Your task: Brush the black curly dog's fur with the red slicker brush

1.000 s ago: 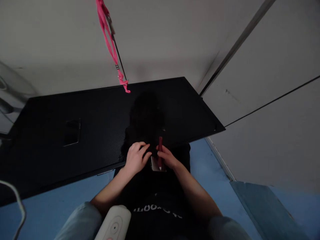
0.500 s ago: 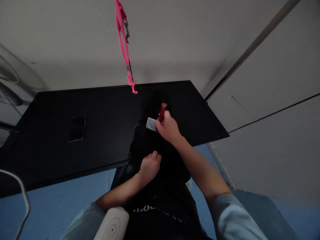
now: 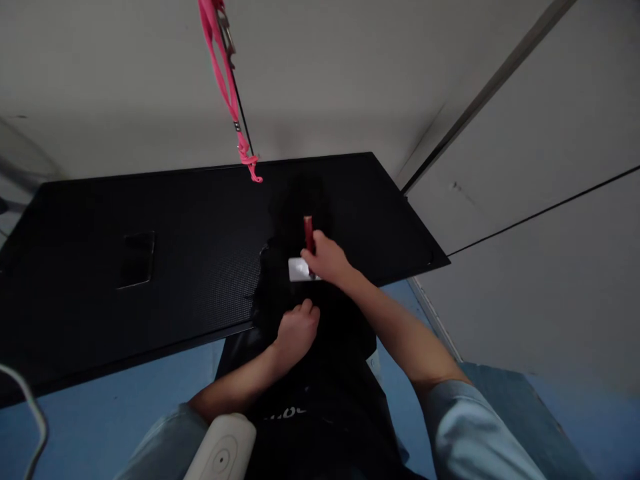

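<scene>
My right hand (image 3: 327, 259) is closed around the red handle of a slicker brush (image 3: 300, 269). The brush's flat, pale rectangular head points left, over a dark mass. That mass, a black furry shape (image 3: 300, 200), rests on the black table (image 3: 200, 220); its outline blends into the tabletop, so I cannot make out its parts. Nearer to me, my left hand (image 3: 299, 328) is closed with fingers curled, against the dark mass. What those fingers grip, if anything, is hidden in the black.
A pink strap (image 3: 220, 63) with a metal clip hangs above the table's back edge. On the left part of the tabletop lies a dark phone (image 3: 137, 260). A pale wall stands behind, and a white cable (image 3: 33, 407) curves at lower left.
My right hand has moved slightly toward me, and the brush has turned, its handle now more upright and its head level. My left hand keeps its place. The view has shifted a little.
</scene>
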The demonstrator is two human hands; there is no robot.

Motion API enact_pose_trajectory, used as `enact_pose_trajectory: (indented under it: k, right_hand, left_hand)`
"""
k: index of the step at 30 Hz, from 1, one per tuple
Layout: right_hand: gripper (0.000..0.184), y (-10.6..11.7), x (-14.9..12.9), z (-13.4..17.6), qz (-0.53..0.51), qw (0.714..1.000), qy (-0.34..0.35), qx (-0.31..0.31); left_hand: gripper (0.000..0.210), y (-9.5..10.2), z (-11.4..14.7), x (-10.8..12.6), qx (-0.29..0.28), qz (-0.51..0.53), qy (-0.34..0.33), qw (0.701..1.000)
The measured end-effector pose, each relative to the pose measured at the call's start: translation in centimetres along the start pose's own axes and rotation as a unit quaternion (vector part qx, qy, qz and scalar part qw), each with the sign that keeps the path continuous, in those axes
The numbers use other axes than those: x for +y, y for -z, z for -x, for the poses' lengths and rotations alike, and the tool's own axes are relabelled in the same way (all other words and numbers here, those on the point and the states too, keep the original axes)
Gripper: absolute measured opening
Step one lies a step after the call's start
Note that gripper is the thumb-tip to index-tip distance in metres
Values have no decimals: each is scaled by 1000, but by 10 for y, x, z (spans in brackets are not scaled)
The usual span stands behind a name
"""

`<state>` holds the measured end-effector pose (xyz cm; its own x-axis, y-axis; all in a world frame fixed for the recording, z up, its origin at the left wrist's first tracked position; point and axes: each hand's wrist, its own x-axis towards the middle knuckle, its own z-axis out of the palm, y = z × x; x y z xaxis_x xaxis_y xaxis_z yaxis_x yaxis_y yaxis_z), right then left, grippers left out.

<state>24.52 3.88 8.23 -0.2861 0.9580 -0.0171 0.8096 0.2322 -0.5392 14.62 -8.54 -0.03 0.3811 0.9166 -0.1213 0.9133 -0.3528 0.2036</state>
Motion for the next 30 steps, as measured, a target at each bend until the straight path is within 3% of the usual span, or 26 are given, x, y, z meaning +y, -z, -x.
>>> enact_pose_trajectory:
  k: [2,3,7,11,15,19,20,23,24,28,30]
  right_hand:
    - [27,2,2,0,-6,997,-4,82]
    - [29,2,4,0,-21,996,3,87]
    - [26,-4,11,4,-61,997,1,-47]
    - [30,-6,17,6,-67,995,-18,75]
    - [27,-5,14,7,-75,997,-7,-19]
    - [28,-3,11,6,-62,996,9,67]
    - [29,-3,11,5,-77,995,19,60]
    - [27,-6,13,4,-93,995,9,-37]
    - [26,-7,14,4,-80,996,2,-39]
    - [29,-9,19,5,-86,993,14,82]
    - [30,-12,21,5,-123,992,21,30]
  left_hand:
    - [18,0,0,0,0,-4,-3,1000]
    - [18,0,1,0,0,-7,-5,1000]
    - [19,-1,2,-2,0,-13,-7,1000]
    - [19,0,3,-3,-14,-10,-13,1000]
    - [20,2,3,-4,-21,-10,-15,1000]
    - [20,2,4,-5,-20,-10,-21,1000]
    - [20,1,4,-6,-20,-9,-23,999]
    - [21,1,5,-7,-18,-9,-23,1000]
    - [21,2,5,-7,-18,-9,-22,1000]
    - [21,2,6,-9,-15,-6,-30,999]
    - [22,1,7,-10,-10,-1,-32,999]
